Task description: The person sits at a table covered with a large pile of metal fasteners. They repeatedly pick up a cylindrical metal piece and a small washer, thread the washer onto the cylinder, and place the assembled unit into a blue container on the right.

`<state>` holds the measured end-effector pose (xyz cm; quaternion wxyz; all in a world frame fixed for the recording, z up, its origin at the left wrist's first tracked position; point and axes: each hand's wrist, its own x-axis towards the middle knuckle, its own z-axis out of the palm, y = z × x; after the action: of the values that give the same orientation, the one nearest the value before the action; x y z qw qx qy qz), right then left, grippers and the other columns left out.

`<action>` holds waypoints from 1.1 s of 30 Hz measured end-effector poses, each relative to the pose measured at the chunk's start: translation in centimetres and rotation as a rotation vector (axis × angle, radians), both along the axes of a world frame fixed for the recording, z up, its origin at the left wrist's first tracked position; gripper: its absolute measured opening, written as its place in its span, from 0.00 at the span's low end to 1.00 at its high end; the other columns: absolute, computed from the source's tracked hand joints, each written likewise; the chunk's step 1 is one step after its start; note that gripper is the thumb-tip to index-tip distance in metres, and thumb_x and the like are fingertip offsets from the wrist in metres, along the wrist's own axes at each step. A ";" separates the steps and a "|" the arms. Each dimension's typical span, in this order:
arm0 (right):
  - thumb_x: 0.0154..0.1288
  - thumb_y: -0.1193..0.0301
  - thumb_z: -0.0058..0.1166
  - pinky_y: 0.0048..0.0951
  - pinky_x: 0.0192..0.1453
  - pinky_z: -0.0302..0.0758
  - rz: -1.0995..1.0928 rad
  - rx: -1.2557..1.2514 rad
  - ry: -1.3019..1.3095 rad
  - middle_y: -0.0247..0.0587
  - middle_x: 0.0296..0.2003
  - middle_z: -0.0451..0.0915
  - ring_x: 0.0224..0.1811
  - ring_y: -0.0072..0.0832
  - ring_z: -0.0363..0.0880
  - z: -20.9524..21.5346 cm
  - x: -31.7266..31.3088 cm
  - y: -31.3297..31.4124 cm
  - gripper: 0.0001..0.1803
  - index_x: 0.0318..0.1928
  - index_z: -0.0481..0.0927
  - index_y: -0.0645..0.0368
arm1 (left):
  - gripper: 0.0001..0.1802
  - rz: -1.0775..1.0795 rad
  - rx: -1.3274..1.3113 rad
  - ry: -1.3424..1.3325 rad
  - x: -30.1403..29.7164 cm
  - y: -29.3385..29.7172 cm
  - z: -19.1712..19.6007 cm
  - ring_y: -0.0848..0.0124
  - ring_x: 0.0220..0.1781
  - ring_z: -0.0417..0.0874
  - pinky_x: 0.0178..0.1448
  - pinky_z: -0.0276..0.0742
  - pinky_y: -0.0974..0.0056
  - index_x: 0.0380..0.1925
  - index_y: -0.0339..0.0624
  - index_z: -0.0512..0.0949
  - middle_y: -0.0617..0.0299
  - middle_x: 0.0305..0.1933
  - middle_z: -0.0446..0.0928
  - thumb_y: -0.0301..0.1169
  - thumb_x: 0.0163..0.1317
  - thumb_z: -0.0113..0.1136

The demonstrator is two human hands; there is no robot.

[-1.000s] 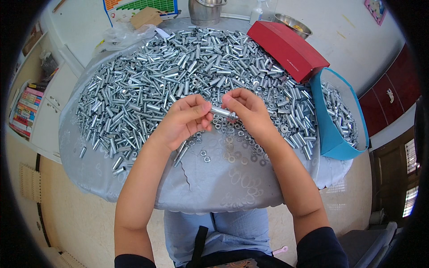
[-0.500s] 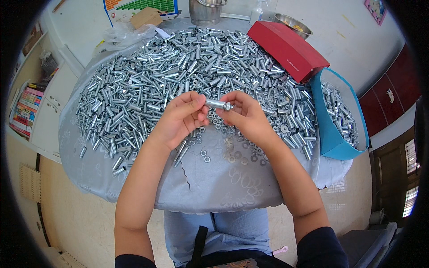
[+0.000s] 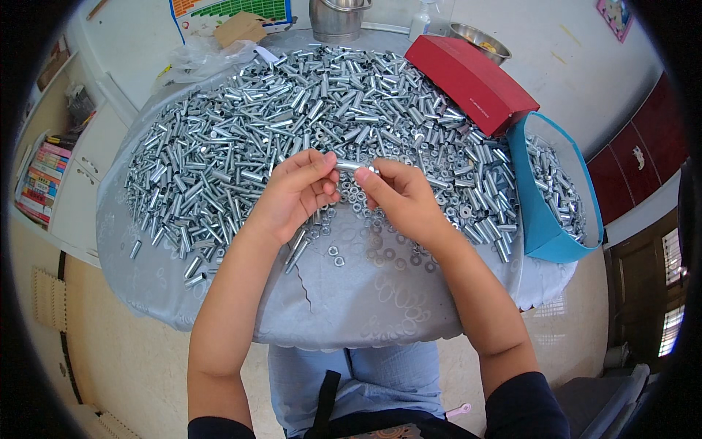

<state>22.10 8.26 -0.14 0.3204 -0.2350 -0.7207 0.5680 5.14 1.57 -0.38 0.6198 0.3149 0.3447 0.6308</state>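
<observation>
A silver sleeve anchor bolt (image 3: 348, 166) lies level between my hands, just over the table's near middle. Its left end is pinched between thumb and fingers of my left hand (image 3: 296, 192). My right hand (image 3: 404, 194) is closed on the other end, thumb on top, and it mostly covers the nut there. Behind and around the hands spreads a big heap of metal sleeves and bolts (image 3: 219, 139). Washers (image 3: 387, 254) and a few hex nuts (image 3: 338, 260) are scattered below my hands.
A teal fabric bin (image 3: 537, 197) partly filled with metal anchors stands at the right edge. Behind it rests a long red box (image 3: 472, 80). A metal pail (image 3: 336, 22), a steel bowl (image 3: 479, 38) and a plastic bag (image 3: 208, 60) are at the back. A thin wire (image 3: 303, 289) lies near the front.
My right thumb and fingers have shifted over the nut end, which showed plainly before. The left hand still grips its end in nearly the same place.
</observation>
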 end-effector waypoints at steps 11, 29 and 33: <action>0.65 0.54 0.43 0.20 0.21 0.58 0.045 -0.338 0.053 0.31 0.10 0.64 0.15 0.19 0.64 0.6 0.0 0.3 0.28 0.11 0.65 0.56 | 0.07 0.086 0.091 0.162 0.6 -0.2 -0.1 0.77 0.28 0.74 0.37 0.73 0.71 0.31 0.39 0.73 0.60 0.31 0.76 0.29 0.57 0.59; 0.64 0.59 0.46 0.29 0.21 0.62 -0.212 0.248 -0.027 0.38 0.11 0.66 0.13 0.28 0.64 -0.1 0.1 0.0 0.24 0.16 0.68 0.62 | 0.06 0.036 0.111 0.120 1.0 0.0 -0.4 0.77 0.29 0.75 0.38 0.74 0.70 0.30 0.40 0.71 0.62 0.30 0.75 0.30 0.60 0.56; 0.63 0.62 0.48 0.31 0.21 0.63 -0.258 0.619 -0.095 0.46 0.12 0.66 0.14 0.33 0.64 0.5 0.5 -0.4 0.19 0.19 0.71 0.63 | 0.08 -0.047 0.085 0.016 0.8 -0.2 -0.1 0.77 0.29 0.74 0.39 0.75 0.70 0.28 0.42 0.70 0.64 0.29 0.74 0.33 0.61 0.55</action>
<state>22.56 7.86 0.36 0.4116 -0.2421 -0.8375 0.2657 5.93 1.34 -0.53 0.6175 0.3540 0.3153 0.6276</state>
